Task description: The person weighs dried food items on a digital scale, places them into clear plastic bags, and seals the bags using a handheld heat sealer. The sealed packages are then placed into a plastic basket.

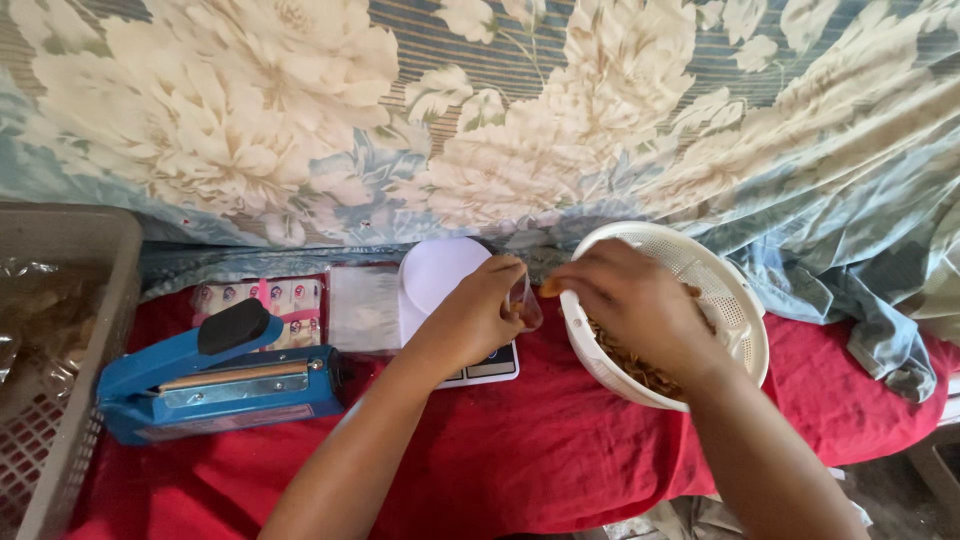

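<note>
Pouch [526,303], small, clear, partly filled with brown snack, pinched open.

left hand [478,310] pinching; right hand [630,300] curled, fingertips together.

My left hand [478,312] and my right hand [632,300] are both bare: no gloves, no rings that I can make out, no watch or bracelet at either wrist. My forearms are bare too, all the way down to the bottom edge of the view, with no sleeve showing on either one. My fingernails look short and unpainted, though they are too small to tell for certain
</note>
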